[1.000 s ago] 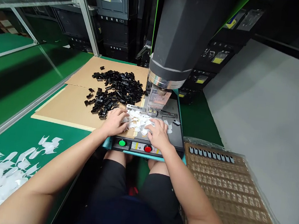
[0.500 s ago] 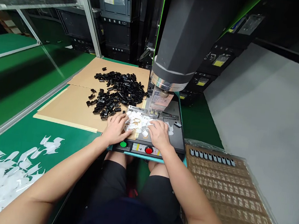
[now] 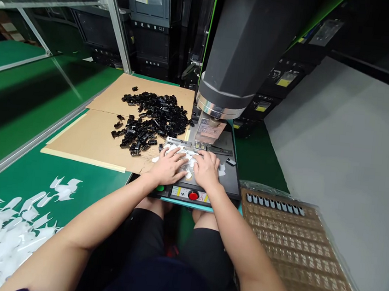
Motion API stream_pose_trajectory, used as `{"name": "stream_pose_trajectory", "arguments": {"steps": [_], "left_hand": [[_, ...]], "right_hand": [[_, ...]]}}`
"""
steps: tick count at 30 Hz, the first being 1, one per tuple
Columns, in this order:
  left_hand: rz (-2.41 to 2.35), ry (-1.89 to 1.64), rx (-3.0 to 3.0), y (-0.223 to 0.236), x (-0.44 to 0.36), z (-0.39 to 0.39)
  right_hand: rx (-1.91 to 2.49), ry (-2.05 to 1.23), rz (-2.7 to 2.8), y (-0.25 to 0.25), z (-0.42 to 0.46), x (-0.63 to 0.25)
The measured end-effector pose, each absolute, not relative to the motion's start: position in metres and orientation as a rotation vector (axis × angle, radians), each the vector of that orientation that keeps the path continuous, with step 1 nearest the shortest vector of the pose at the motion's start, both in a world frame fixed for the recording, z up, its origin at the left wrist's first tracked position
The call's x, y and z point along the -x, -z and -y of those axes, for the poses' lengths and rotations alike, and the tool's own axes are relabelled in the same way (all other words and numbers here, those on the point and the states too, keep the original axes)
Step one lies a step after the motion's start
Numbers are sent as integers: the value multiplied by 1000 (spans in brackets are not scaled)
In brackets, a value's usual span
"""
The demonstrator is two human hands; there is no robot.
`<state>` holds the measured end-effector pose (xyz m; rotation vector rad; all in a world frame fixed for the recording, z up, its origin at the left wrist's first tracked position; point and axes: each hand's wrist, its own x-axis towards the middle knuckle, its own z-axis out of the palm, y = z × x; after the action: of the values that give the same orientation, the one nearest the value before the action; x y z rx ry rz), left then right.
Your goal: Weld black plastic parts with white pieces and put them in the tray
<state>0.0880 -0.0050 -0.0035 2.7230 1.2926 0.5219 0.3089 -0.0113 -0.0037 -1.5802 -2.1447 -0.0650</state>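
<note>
Both hands rest palm-down on a spread of small white plastic pieces point(image 3: 190, 167) lying on the machine's dark base plate point(image 3: 228, 182). My left hand point(image 3: 168, 167) lies over the left part of the spread, its fingers stretched out and apart. Beside it, my right hand point(image 3: 207, 169) covers the right part with fingers extended and slightly spread. Pieces under the palms are hidden. Just beyond the fingertips sits a metal fixture point(image 3: 199, 145) below the press head point(image 3: 221, 103). One black part with a white piece point(image 3: 231, 161) lies to the right of my right hand.
A heap of small black parts point(image 3: 155, 118) covers much of the cardboard point(image 3: 87, 139) at left. More white pieces point(image 3: 1, 231) are piled on the green table. A red button point(image 3: 193, 195) is on the front panel. At right, a brown tray point(image 3: 294, 253) holds one row of parts.
My left hand has moved right, from the edge of the white pieces onto them, partly covering the green button. My right hand has barely shifted.
</note>
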Motion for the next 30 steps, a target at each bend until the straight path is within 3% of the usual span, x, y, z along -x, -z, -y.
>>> {"name": "stream_pose_trajectory", "arguments": {"steps": [30], "left_hand": [[-1215, -604, -2674, 11, -59, 20]], "right_hand": [[1663, -48, 2213, -1, -9, -276]]}}
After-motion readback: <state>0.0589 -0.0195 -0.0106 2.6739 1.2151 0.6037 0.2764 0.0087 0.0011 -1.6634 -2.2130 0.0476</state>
